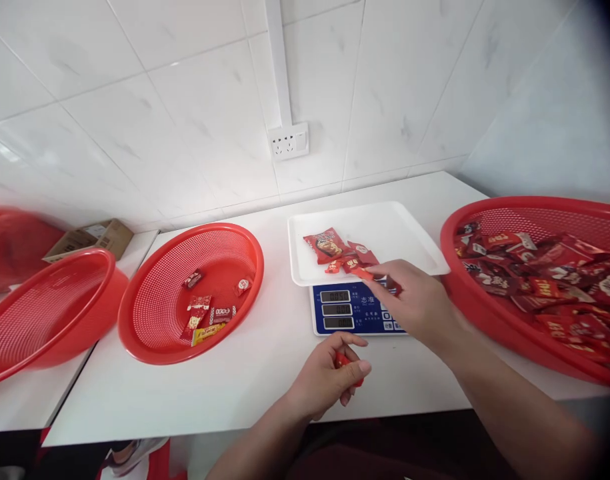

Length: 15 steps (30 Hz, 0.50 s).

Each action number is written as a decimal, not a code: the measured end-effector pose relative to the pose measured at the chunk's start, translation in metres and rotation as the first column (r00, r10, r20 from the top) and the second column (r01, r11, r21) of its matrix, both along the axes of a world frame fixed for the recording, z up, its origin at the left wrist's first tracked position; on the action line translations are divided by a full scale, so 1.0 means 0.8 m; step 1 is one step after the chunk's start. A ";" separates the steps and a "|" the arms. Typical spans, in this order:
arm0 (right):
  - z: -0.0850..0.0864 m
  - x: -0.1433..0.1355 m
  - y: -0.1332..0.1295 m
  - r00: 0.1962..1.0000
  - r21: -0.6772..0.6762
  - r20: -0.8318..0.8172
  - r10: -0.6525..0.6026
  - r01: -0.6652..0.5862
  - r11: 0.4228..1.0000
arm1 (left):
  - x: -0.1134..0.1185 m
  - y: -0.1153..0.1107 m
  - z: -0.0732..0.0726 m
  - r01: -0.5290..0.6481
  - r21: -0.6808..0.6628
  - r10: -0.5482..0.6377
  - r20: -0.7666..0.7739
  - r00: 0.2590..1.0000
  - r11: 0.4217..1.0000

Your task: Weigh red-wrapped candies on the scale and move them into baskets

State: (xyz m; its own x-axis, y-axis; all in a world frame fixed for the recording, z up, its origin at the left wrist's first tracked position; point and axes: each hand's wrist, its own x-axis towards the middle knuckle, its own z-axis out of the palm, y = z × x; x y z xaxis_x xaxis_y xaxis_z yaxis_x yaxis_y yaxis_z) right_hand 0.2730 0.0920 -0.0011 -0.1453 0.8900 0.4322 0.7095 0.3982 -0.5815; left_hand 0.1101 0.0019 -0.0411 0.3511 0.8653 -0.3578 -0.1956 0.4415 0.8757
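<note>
My right hand (412,297) reaches over the near edge of the white scale tray (409,233), pinching a small red-wrapped candy (363,273) between thumb and fingers. Several red snack packets (327,245) lie together on that tray. Below it, the blue panel of the digital scale (367,308) shows lit digits, partly covered by my right hand. Nearer to me, in front of the scale, my left hand (332,373) is curled around another red wrapped piece (349,368), mostly hidden by the fingers.
At the right, a red basket (485,333) is heaped with red packets. Left of the scale, another red basket (189,240) holds several snacks, one in a yellow wrapper (208,333). Farther left stand a third red basket (85,320) and a cardboard box (112,240). A tiled wall backs the table.
</note>
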 end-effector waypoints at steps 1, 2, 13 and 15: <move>-0.003 -0.006 0.006 0.997 0.052 0.076 0.002 -0.006 0.999 | -0.001 -0.002 -0.001 0.009 -0.002 -0.009 -0.015 1.000 1.000; -0.008 -0.012 0.011 0.989 0.091 0.149 -0.003 -0.010 0.996 | -0.002 -0.004 -0.002 0.016 -0.002 -0.016 -0.028 0.999 1.000; -0.014 -0.008 -0.004 0.992 -0.053 0.057 0.114 -0.111 0.992 | -0.010 -0.009 -0.004 0.014 0.017 -0.014 -0.028 1.000 1.000; -0.013 0.006 -0.020 0.984 -0.186 -0.062 0.165 -0.174 0.967 | -0.010 -0.009 -0.006 0.012 0.030 -0.012 -0.012 1.000 0.999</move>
State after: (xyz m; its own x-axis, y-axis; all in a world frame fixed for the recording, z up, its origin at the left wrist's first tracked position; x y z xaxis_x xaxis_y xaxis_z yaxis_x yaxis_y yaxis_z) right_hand 0.2778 0.0764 -0.0117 -0.2852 0.9205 0.2672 0.6117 0.3894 -0.6886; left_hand 0.1022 -0.0054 -0.0462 0.3575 0.8715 -0.3357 -0.1803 0.4171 0.8908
